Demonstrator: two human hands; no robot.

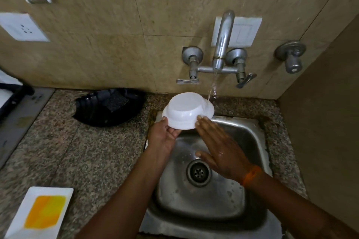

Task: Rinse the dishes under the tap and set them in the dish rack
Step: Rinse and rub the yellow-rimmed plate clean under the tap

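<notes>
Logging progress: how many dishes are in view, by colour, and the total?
White bowl, held by left hand, right hand flat against it: 1
White dish with yellow centre: 1
Black tray: 1
Total: 3

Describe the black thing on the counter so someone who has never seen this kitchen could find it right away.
Start at the steel sink and look left along the speckled stone counter to the wall. There sits a black ribbed plastic tray holding a dark scrub pad. It is the only black item; the tray with the yellow sponge is white.
</notes>
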